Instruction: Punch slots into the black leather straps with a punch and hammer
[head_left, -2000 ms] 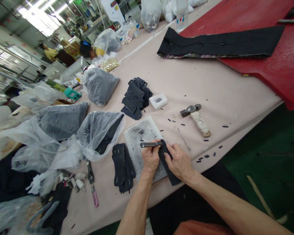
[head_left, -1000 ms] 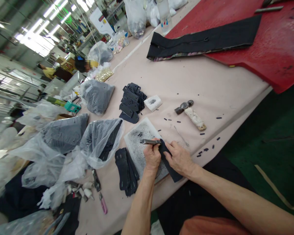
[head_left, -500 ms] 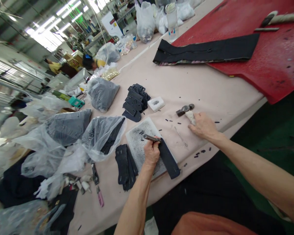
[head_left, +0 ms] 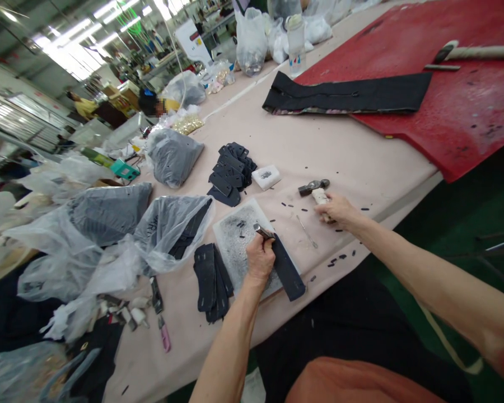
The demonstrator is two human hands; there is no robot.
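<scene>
My left hand is closed around a short metal punch, over the upper end of a dark strip. That strip lies on a white board speckled with black marks. In my right hand is the pale wrapped handle of a ball-peen hammer; its head is low over the table, right of the board, and I cannot tell if it touches. Dark cut strips lie in a stack left of the board. Another pile of dark pieces is beyond it, beside a small white block.
Plastic bags with dark pieces crowd the left side. Pink-handled scissors or a similar tool lies near the front. A long black band rests partly on a red sheet, where a mallet lies. Small black scraps dot the table.
The punch has tilted in my left hand, its top end now nearer my fist. My right hand and the hammer have shifted slightly left. The view has moved a little.
</scene>
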